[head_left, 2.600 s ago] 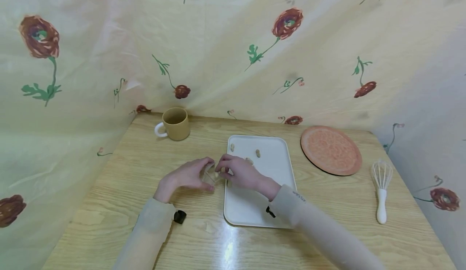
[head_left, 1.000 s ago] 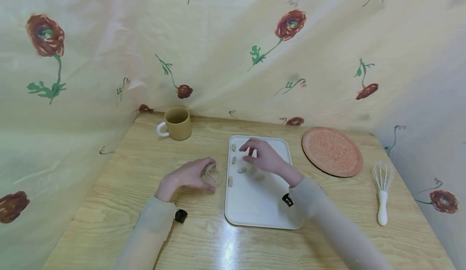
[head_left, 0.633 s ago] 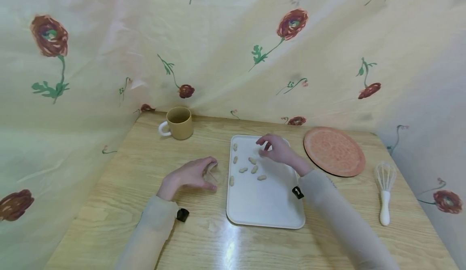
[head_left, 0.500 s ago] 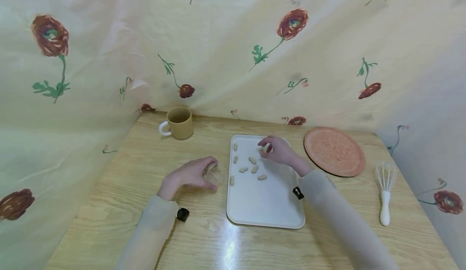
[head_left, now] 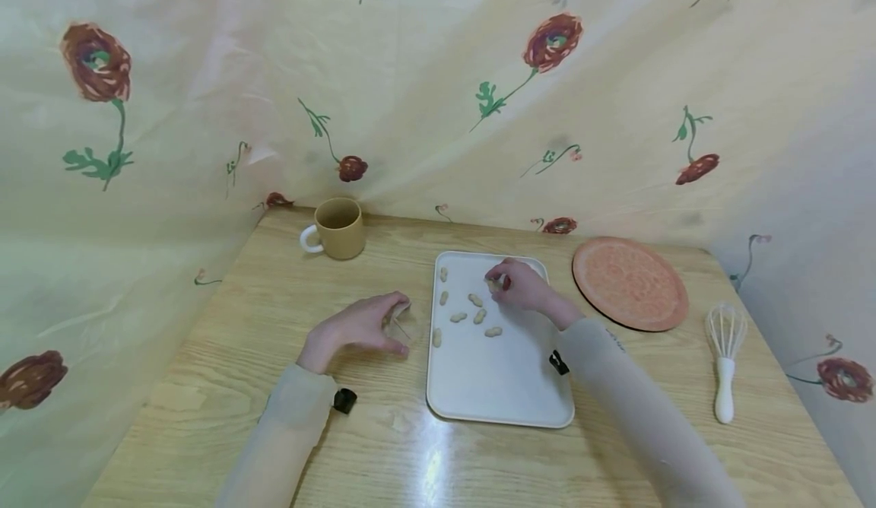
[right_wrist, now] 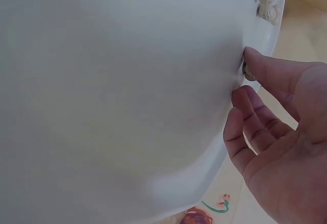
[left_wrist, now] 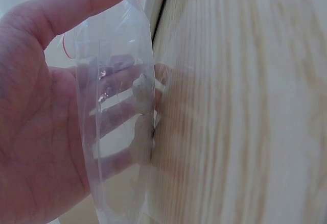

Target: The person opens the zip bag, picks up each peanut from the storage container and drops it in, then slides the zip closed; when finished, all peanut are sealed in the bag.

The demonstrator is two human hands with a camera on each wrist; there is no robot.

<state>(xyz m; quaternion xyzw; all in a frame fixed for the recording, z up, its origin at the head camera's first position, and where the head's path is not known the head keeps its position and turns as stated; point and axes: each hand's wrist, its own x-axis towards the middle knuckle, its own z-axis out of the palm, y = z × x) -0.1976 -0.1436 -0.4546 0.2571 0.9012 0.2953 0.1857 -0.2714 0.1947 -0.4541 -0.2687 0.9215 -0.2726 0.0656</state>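
Note:
My left hand (head_left: pixel 359 327) rests on its side on the table, thumb and fingers curled round a clear plastic container (left_wrist: pixel 110 38). Its fingers show through the transparent wall, with small pale lumps visible there. On the white tray (head_left: pixel 489 386) lie several unshelled peanuts (head_left: pixel 493 331), mostly toward its left and middle. Over the tray's far part, my right hand (head_left: pixel 525 286) reaches down to a single peanut (right_wrist: pixel 249 72). In the right wrist view that peanut sits between the thumb and forefinger tips, and the other fingers are bent.
A mustard mug (head_left: pixel 341 228) with a white handle stands at the back left. Right of the tray lies a round terracotta-coloured mat (head_left: pixel 630 284), then a whisk (head_left: pixel 725 363) with a white handle. Flowered cloth (head_left: pixel 424 97) hangs behind the wooden table (head_left: pixel 369 447).
My right hand moved from beside the plastic container back across the tray to its far part, then lowered its fingertips round a peanut. The left hand kept its place.

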